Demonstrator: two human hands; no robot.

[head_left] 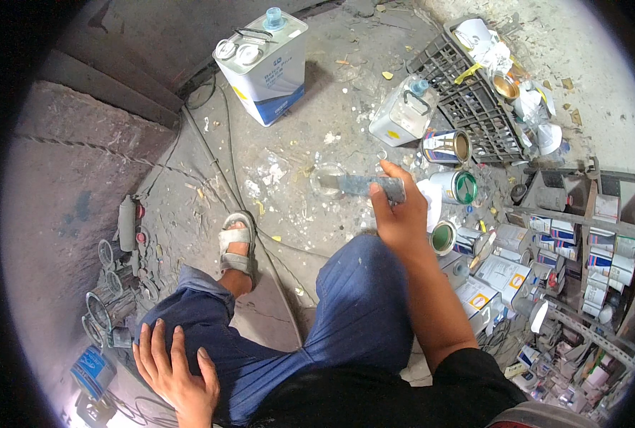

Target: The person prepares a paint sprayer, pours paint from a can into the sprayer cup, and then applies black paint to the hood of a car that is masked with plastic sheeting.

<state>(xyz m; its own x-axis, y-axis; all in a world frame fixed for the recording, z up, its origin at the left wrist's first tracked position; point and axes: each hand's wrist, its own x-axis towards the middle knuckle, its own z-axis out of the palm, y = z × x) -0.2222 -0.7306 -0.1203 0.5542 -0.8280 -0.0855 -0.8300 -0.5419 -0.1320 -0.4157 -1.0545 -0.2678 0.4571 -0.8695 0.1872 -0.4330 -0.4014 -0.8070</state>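
My right hand is closed on the end of a flat grey strip, thumb on top and index finger stretched along its edge. The strip's far end reaches a clear round cup on the floor; whether it dips inside or only overlaps the rim I cannot tell. My left hand lies on my left thigh with its fingers spread, holding nothing. Right of my right hand stand an open can with green paint and another open can with dark green inside.
A tall white-and-blue metal can stands ahead, a smaller white can to its right. Beside that are an open tin and a black crate. Shelves of cans line the right. A cable crosses the floor near my sandal.
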